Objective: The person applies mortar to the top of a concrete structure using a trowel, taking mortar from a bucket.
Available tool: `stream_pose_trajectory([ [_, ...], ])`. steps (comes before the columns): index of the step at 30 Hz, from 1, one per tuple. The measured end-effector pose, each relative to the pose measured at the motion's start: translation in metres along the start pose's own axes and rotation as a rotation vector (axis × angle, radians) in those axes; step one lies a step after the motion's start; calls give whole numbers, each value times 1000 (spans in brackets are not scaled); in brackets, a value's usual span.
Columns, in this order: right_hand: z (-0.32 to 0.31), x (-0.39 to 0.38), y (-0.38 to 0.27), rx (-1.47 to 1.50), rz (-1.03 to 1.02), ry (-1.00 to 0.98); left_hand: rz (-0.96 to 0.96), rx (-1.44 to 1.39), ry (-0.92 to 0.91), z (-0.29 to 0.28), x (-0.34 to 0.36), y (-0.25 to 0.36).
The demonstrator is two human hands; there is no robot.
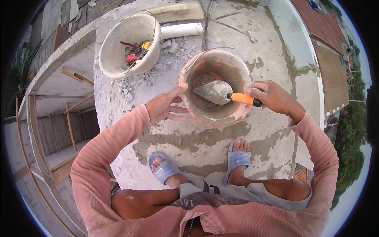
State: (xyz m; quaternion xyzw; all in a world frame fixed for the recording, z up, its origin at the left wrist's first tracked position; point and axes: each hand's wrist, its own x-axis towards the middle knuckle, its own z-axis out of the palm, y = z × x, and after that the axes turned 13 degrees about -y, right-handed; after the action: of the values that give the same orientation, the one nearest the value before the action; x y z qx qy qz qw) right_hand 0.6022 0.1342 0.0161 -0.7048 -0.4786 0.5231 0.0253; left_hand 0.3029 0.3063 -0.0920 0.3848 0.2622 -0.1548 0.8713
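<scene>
On a rough concrete slab, the right hand grasps an orange-handled trowel inside a cement-smeared bucket, while the left hand, unclenched and splayed, sits at the rim, where firm bracing would likely steady each stroke.

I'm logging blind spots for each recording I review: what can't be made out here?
All in the head view:
Part of the floor of the bucket: covered by the trowel.
Some fingers of the right hand: behind the hand itself.
Some small things in the white pail: overlapping, too small to name.
Upper end of the wire bundle: cut off by the top edge.
</scene>
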Motion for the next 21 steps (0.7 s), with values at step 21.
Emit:
stream_pose_trajectory([
  [21,20,13,-35,-596,100,-18,546,304,304,-17,87,13],
])
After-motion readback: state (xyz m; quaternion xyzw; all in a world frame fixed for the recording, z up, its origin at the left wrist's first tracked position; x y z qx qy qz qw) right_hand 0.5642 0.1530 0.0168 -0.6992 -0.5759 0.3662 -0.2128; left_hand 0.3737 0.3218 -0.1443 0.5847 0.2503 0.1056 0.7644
